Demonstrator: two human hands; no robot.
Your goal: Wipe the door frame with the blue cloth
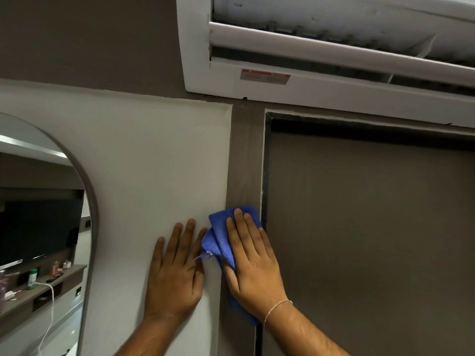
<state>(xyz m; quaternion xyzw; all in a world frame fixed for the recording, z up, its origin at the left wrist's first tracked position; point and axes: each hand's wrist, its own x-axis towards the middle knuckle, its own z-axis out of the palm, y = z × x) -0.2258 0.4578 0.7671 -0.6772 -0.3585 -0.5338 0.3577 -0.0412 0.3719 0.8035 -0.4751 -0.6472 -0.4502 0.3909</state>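
The brown door frame (246, 155) runs vertically through the middle of the view, between a white wall panel and a brown door. My right hand (253, 263) lies flat on the blue cloth (221, 235) and presses it against the frame's left post. The cloth is folded; part of it sticks out above and left of my fingers, and a strip hangs below the palm. My left hand (177, 268) rests flat on the white wall panel just left of the cloth, fingers spread, holding nothing. Its fingertips come close to the cloth's left edge.
A white air conditioner (282, 80) hangs right above the door frame's top. The brown door (359, 227) fills the right side. An oval mirror (46, 227) with a grey rim is on the wall at the left, reflecting a shelf with small items.
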